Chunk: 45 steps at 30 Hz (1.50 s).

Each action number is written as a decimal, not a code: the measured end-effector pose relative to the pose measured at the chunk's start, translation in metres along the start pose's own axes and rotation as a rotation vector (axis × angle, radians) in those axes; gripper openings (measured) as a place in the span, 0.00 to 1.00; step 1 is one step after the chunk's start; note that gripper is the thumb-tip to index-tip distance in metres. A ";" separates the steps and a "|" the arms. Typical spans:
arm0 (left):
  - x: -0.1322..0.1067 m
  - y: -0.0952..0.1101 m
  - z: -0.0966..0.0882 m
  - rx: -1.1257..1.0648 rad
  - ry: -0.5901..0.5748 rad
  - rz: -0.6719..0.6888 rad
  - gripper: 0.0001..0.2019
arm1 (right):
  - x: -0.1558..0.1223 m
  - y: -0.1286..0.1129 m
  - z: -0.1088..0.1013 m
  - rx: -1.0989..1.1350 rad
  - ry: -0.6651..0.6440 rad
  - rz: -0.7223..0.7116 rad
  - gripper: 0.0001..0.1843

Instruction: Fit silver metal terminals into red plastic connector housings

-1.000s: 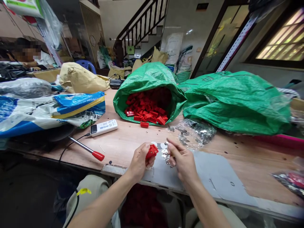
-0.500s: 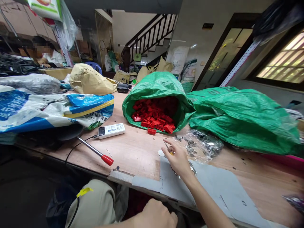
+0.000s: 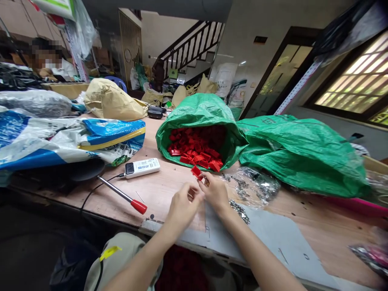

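Note:
My right hand is closed around a small red plastic piece, which sticks out past its fingertips. A small brownish-yellow thing also shows between those fingers, too little of it to name. Close beside it on the left, my left hand has its fingers curled together; whatever is in them is hidden. Just beyond both hands lies an open green woven sack, its mouth towards me, with many red plastic pieces inside. A pile of small shiny metal parts lies by my right wrist.
A grey sheet covers part of the table edge. A red-handled metal lever and a white cabled device are to the left. Clear plastic with metal parts and a second green sack are right. A co-worker sits far left.
My left hand has risen from my lap to beside the right hand. The loose red piece from the sack's mouth is now in my right hand.

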State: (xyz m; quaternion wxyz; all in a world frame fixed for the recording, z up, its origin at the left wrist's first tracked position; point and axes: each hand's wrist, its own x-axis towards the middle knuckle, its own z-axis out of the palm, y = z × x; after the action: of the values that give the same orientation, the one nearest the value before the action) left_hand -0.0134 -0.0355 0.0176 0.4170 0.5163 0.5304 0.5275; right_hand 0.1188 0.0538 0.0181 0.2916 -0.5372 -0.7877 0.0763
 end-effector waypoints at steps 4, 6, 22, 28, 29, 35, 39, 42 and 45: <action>0.012 -0.008 -0.002 -0.409 0.052 -0.181 0.31 | -0.047 -0.013 -0.017 0.190 0.015 -0.027 0.08; 0.011 -0.008 0.000 -0.576 -0.088 -0.222 0.32 | -0.064 -0.016 -0.023 0.335 -0.024 -0.015 0.08; 0.007 0.001 0.005 -0.775 -0.196 -0.432 0.23 | 0.037 0.087 -0.057 -0.371 -0.090 0.422 0.09; 0.007 0.005 0.000 -0.868 -0.239 -0.505 0.23 | 0.034 0.090 -0.058 -0.239 -0.096 0.414 0.06; 0.007 0.005 0.000 -0.865 -0.240 -0.508 0.23 | 0.029 0.090 -0.062 -0.192 -0.081 0.412 0.06; 0.003 0.009 0.001 -0.816 -0.235 -0.490 0.23 | -0.011 0.084 -0.078 0.273 -0.016 0.435 0.13; 0.002 0.007 0.004 -0.821 -0.232 -0.484 0.21 | -0.041 0.067 -0.078 0.594 -0.061 0.499 0.24; 0.001 0.004 0.006 -0.806 -0.238 -0.476 0.20 | -0.058 0.051 -0.076 0.775 -0.091 0.547 0.24; -0.001 0.004 0.007 -0.776 -0.249 -0.474 0.21 | -0.071 0.035 -0.072 0.922 -0.066 0.585 0.23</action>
State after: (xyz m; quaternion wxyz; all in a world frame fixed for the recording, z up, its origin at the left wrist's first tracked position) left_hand -0.0060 -0.0357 0.0211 0.7486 0.2464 0.3431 0.5111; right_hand 0.2039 -0.0087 0.0355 0.4387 -0.5477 -0.4992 0.5083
